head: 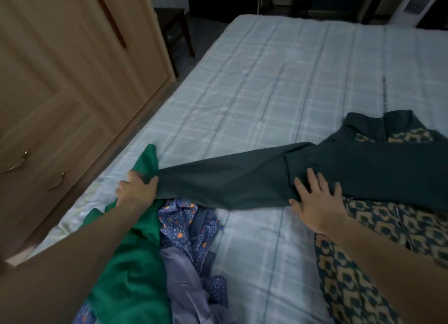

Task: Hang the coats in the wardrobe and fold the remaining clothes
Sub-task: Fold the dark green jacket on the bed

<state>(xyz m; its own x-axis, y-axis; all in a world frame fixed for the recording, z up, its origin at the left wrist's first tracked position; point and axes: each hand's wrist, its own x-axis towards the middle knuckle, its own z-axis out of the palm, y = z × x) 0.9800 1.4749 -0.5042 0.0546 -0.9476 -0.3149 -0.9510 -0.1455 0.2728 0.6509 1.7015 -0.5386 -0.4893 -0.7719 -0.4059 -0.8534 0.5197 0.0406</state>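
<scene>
A dark teal jacket (363, 163) with a tan patterned lining lies on the bed at the right, one sleeve (218, 180) stretched out to the left. My left hand (137, 189) grips the cuff end of that sleeve. My right hand (315, 202) lies flat with spread fingers on the sleeve near the shoulder. A bright green garment (131, 270) lies under my left arm. Beside it is a crumpled blue floral jacket (191, 231) with a lilac lining.
The bed (278, 86) has a pale blue checked cover. A wooden wardrobe (63, 76) with closed doors and drawer handles stands along the left. A dark stool (174, 28) sits beyond it, and a white appliance (417, 1) at the far right.
</scene>
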